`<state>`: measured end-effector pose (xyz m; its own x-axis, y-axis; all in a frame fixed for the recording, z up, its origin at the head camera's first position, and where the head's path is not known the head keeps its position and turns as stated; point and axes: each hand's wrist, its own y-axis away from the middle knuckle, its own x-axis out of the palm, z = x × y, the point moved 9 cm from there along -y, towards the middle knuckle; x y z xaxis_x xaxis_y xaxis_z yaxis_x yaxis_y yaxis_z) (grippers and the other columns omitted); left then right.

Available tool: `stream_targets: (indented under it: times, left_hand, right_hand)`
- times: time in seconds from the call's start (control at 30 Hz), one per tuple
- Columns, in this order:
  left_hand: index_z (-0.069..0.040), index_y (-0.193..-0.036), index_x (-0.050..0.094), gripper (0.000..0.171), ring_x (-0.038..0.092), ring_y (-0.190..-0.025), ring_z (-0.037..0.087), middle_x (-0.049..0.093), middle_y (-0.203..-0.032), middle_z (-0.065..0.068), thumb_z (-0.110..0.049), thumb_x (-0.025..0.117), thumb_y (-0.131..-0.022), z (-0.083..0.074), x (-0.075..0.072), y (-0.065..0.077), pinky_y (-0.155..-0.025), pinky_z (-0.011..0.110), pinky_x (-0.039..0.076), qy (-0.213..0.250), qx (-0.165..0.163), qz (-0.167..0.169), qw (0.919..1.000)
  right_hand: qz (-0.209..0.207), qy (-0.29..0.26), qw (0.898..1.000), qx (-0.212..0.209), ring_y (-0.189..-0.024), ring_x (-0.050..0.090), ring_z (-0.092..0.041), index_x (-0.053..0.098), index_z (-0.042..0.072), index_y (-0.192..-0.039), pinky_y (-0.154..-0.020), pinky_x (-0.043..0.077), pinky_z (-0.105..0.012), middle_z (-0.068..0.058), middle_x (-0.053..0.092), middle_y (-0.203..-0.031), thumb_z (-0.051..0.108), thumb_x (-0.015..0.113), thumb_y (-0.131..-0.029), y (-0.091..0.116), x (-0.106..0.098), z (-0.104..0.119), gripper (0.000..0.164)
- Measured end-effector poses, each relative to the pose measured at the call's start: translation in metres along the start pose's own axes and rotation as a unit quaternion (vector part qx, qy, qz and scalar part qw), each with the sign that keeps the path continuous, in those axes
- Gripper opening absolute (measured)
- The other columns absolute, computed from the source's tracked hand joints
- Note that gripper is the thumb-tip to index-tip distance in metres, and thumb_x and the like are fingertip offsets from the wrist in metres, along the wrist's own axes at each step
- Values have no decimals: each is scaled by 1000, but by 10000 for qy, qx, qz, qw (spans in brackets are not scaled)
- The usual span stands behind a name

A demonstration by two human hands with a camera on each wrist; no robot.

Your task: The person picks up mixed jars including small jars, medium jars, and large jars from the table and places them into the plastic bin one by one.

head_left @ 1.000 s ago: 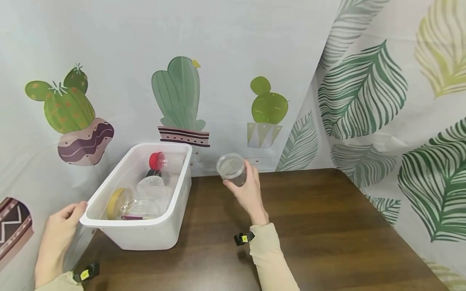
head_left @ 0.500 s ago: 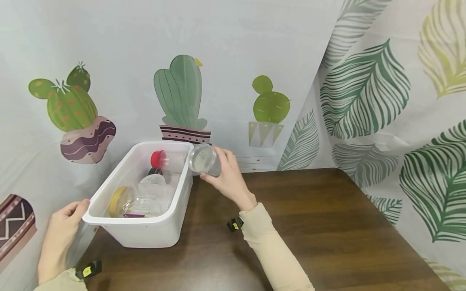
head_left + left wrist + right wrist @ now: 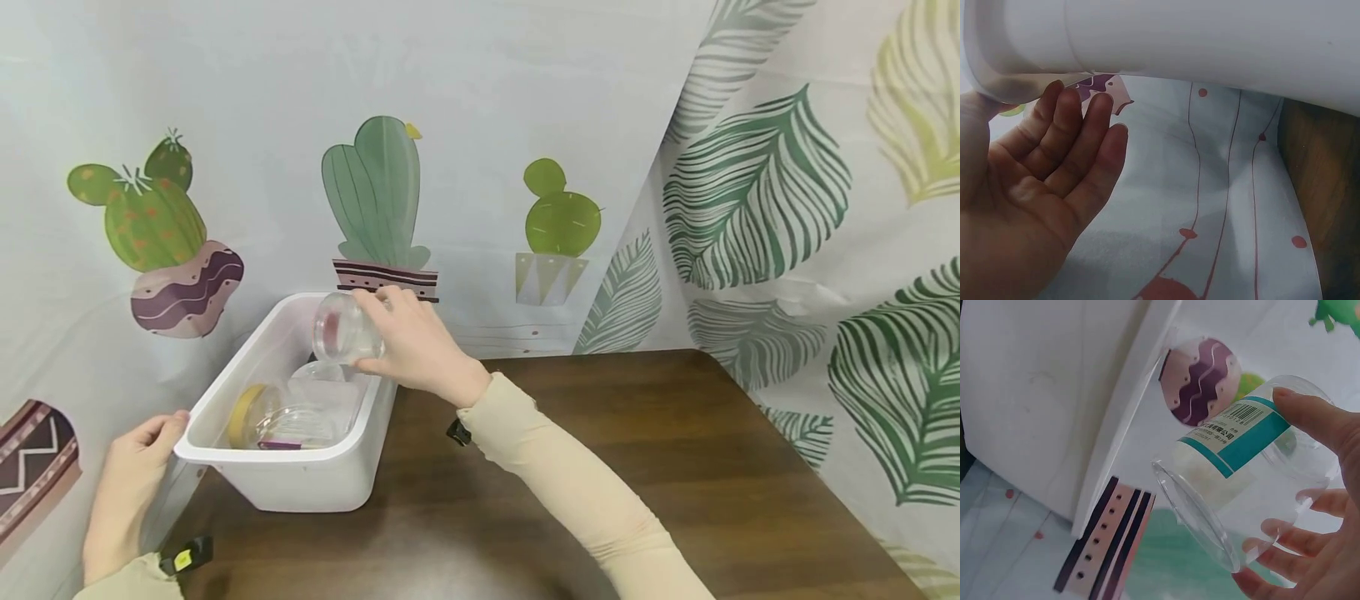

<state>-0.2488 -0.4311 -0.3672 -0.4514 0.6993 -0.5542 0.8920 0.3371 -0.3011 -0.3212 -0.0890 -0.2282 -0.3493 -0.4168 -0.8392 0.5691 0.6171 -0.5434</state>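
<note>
A white plastic bin [image 3: 300, 487] stands at the left of the table, and my left hand [image 3: 135, 475] grips its near-left rim. In the left wrist view the fingers [image 3: 1079, 137] reach under that rim. Above the far right part of the bin, my right hand [image 3: 423, 342] holds a clear plastic jar [image 3: 326, 342], tilted on its side. The right wrist view shows the jar's teal and white label [image 3: 1254, 447], with the thumb on one side and the fingers on the other. Red shows through the jar where a red-capped bottle is mostly hidden.
Inside the bin lie a clear jar with a yellow lid [image 3: 243, 417], clear plastic containers [image 3: 322, 408] and a thin purple piece [image 3: 279, 445]. The brown wooden table [image 3: 637, 450] extends to the right. A patterned cloth [image 3: 480, 225] hangs close behind the bin.
My right hand has carried the clear jar leftward from over the table to above the bin, tilting it further. The left hand keeps its grip on the rim.
</note>
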Motion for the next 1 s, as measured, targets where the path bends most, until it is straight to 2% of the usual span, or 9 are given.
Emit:
stream_targets:
  times: [0.2, 0.33, 0.53, 0.73, 0.87, 1.0]
  left_hand:
    - [-10, -90, 69, 29, 49, -74, -3, 59, -75, -27, -33, 55, -100, 1, -3, 0, -64, 18, 35, 82, 17, -83, 9999]
    - [-7, -92, 68, 32, 48, -74, -3, 58, -75, -28, -34, 54, -100, 2, -7, 1, -64, 18, 35, -29, -24, -138, 9999]
    - [1, -98, 67, 40, 48, -73, -4, 58, -76, -28, -37, 55, -100, 3, -1, 5, -63, 19, 35, -113, -258, -127, 9995]
    - [0, -100, 66, 38, 48, -73, -4, 56, -76, -31, -37, 54, -100, -4, -1, 0, -63, 20, 35, -147, -35, -151, 9998]
    - [-1, -99, 66, 36, 48, -74, -4, 56, -77, -33, -35, 55, -100, -10, -1, -4, -63, 18, 34, -145, 139, -161, 9997]
    - [1, -99, 66, 37, 48, -74, -4, 57, -76, -30, -34, 55, -100, -11, 3, -3, -63, 18, 34, -96, 165, -136, 9997]
  right_hand:
    - [704, 785, 9944, -94, -105, 45, -20, 39, 24, -141, -78, 39, -35, -3, 47, -120, 63, 73, -76, -27, 21, 26, 83]
    - [1079, 894, 9901, 56, -106, 43, -19, 40, 26, -137, -81, 37, -35, -1, 47, -117, 66, 70, -78, -42, 35, 36, 78]
    - [1602, 909, 9817, 477, -105, 42, -18, 41, 27, -138, -79, 37, -36, -1, 46, -115, 66, 69, -78, -52, 55, 31, 77]
    - [1728, 857, 9782, 764, -104, 41, -18, 44, 27, -134, -81, 36, -37, -1, 45, -115, 66, 71, -76, -61, 64, 19, 74]
    - [1736, 765, 9778, 892, -102, 41, -17, 48, 28, -120, -80, 36, -37, 0, 45, -111, 64, 73, -75, -66, 67, 15, 63]
    - [1816, 658, 9755, 1054, -106, 41, -17, 49, 30, -109, -85, 35, -38, 1, 44, -112, 62, 76, -74, -68, 76, 12, 54]
